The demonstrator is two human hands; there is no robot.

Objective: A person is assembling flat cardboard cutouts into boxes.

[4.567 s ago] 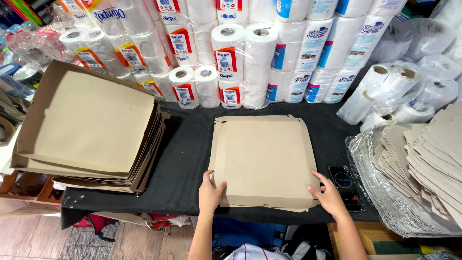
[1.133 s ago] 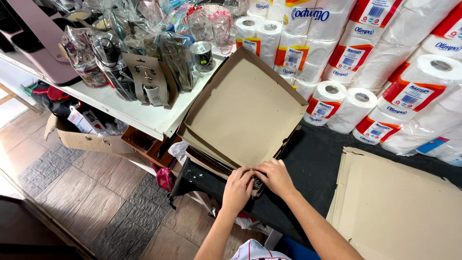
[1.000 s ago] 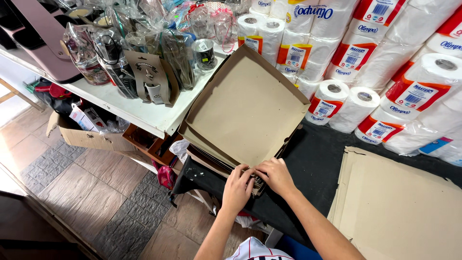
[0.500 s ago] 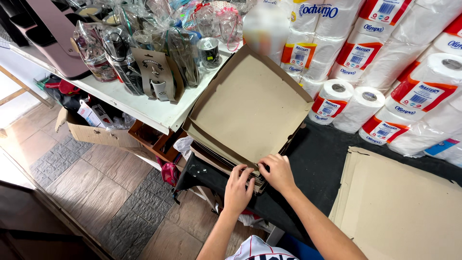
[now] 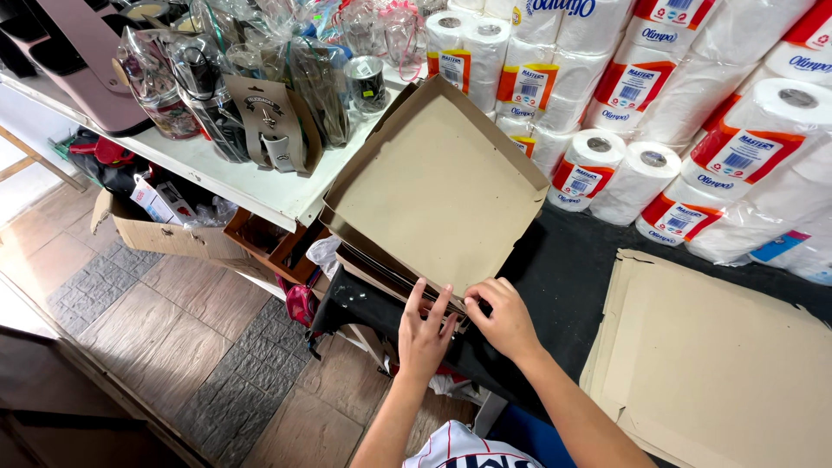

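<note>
Cardboard first: I see a stack of folded brown cardboard trays (image 5: pixel 438 195) sitting on the left end of the black-covered table (image 5: pixel 568 269), its near corner pointing at me and overhanging the table's edge a little. My left hand (image 5: pixel 425 334) lies flat at that near corner, fingers stretched out and slightly spread, fingertips resting on the edges of the stacked trays; it grips nothing that I can make out. My right hand (image 5: pixel 501 316) sits just beside it, fingers curled, the tips pressing on the rim of the top tray; whether they pinch the rim or only push it I cannot tell. To the right, well apart from both hands, lies a pile of flat cardboard sheets (image 5: pixel 719 364). Along the far side of the table stand wrapped rolls of toilet paper (image 5: pixel 641 95), stacked high. Far left, a white shelf (image 5: pixel 234 178) carries items wrapped in clear plastic (image 5: pixel 260 78). Below is a stone-tiled floor (image 5: pixel 173 321).
</note>
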